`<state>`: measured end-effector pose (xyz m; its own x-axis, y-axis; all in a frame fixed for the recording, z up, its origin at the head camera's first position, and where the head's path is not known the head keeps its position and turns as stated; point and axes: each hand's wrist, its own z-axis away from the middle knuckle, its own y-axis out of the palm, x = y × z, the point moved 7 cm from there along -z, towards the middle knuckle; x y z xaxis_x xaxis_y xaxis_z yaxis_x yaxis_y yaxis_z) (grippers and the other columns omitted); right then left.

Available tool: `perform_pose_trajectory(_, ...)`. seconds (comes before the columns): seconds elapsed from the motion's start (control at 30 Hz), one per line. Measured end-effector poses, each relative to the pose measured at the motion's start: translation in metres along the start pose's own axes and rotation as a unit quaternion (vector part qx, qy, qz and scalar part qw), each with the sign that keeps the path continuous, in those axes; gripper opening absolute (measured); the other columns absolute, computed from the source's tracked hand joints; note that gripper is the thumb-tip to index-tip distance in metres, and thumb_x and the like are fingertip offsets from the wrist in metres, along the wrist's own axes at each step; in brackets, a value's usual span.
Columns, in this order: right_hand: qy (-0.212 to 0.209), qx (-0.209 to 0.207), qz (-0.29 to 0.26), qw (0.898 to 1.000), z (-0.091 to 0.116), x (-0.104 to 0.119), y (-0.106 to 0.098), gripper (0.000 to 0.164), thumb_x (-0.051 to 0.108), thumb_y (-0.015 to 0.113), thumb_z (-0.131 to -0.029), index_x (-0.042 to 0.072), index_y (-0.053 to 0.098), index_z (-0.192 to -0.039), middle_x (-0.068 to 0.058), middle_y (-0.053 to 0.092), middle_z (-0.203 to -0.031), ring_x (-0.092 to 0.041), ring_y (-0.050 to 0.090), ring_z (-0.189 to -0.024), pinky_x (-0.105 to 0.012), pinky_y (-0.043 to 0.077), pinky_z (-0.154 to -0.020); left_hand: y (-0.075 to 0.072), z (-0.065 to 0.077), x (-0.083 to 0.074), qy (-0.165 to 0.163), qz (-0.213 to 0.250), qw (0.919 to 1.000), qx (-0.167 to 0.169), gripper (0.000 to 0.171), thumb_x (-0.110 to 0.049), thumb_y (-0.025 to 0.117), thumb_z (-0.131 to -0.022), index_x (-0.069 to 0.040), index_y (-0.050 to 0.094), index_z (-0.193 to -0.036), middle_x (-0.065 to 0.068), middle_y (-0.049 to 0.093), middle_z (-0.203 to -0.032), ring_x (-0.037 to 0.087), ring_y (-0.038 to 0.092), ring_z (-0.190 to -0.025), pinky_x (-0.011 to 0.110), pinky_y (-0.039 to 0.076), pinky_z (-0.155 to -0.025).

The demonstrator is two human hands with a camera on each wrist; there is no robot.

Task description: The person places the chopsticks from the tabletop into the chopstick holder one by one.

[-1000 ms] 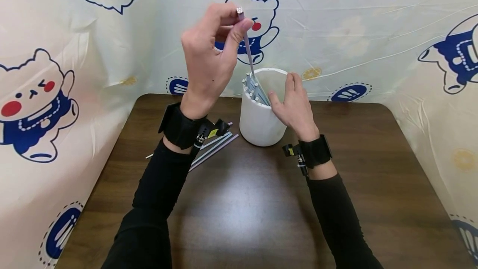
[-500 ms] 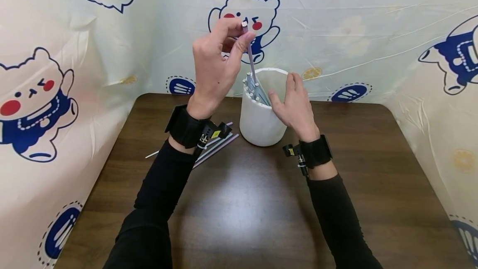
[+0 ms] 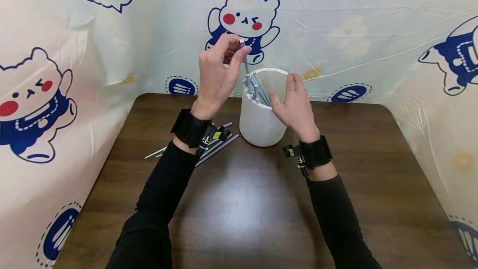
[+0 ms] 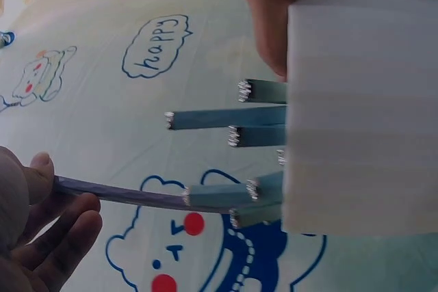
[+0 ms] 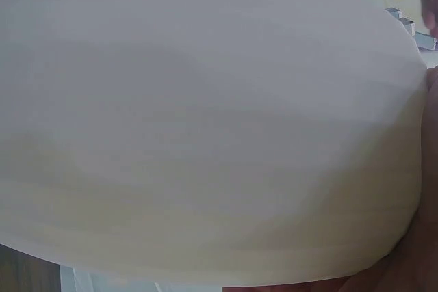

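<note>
Left wrist view, purple stick (image 4: 137, 195): one, pinched near its upper end and slanting to the cup's mouth among other sticks; its lower tip is hidden, so I cannot tell whether it is inside the rim or behind it.
Left hand (image 3: 218, 69): above and left of the cup, thumb and index finger closed on the purple stick, the other fingers loosely bent.
White cup (image 3: 263, 125): one, upright on the table, its mouth facing up.
Right hand (image 3: 295, 109): curved round the cup's right side and holding it, thumb at the near rim; how firmly, I cannot tell.
Grey-blue sticks (image 4: 226, 118): seven ends counted at the cup's mouth, at uneven heights, bunched to the left in the head view; more may be hidden.
Risk at the rim: the purple stick could catch on the crowded ends, or slide down outside the wall, if its tip is off line.
Risk to the stick: it looks thin, so pushing from the top against a snag might bend it.
Risk to the cup: with the bundle leaning one way, a knock could tip it should the right hand's hold slacken.
Loose sticks (image 3: 218, 149): at least three, two purple and one grey-blue, left of the cup; the left wrist covers part, so no full count.
Table (image 3: 242, 202): one, brown.
Wrist straps (image 3: 188, 128): two, black, one per arm.
Printed bears (image 3: 244, 7): three on the sheet around the table, the right one cut off by the frame.
</note>
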<state>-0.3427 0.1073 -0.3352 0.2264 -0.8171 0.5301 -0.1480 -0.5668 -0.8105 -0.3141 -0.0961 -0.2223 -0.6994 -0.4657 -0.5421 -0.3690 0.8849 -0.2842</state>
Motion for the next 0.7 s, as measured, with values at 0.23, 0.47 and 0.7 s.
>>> perform_pose_trajectory(0.23,-0.004,-0.004,0.001,1.0,0.0,0.001,-0.001,0.083,0.047,0.047,-0.1,-0.005,0.022,-0.158,-0.021,0.022,-0.166,-0.044,0.037,-0.145,-0.062,0.034,-0.117,0.007,0.006,0.023,-0.05,-0.011,0.9984,0.022,0.027,-0.025,0.067,-0.098,0.0,0.067,-0.11,0.014,0.076,-0.103,0.024,0.074,-0.083,0.026,0.059,-0.08)
perform_pose_trajectory(0.47,-0.003,-0.005,0.001,1.0,0.0,0.001,-0.001,0.082,0.047,0.047,-0.1,-0.005,0.022,-0.158,-0.02,0.022,-0.166,-0.044,0.036,-0.146,-0.061,0.033,-0.118,0.014,0.015,0.044,-0.092,0.0,0.9952,0.034,0.024,-0.023,0.069,-0.097,-0.002,0.069,-0.108,0.013,0.075,-0.101,0.022,0.071,-0.084,0.029,0.059,-0.078)
perform_pose_trajectory(0.7,-0.003,-0.007,0.001,1.0,0.0,0.0,0.0,0.083,0.047,0.047,-0.099,-0.005,0.022,-0.158,-0.02,0.023,-0.166,-0.044,0.037,-0.145,-0.061,0.034,-0.118,0.024,0.024,0.061,-0.126,0.02,0.9904,0.054,0.02,-0.022,0.07,-0.097,-0.004,0.07,-0.105,0.012,0.074,-0.1,0.021,0.068,-0.083,0.033,0.058,-0.076)
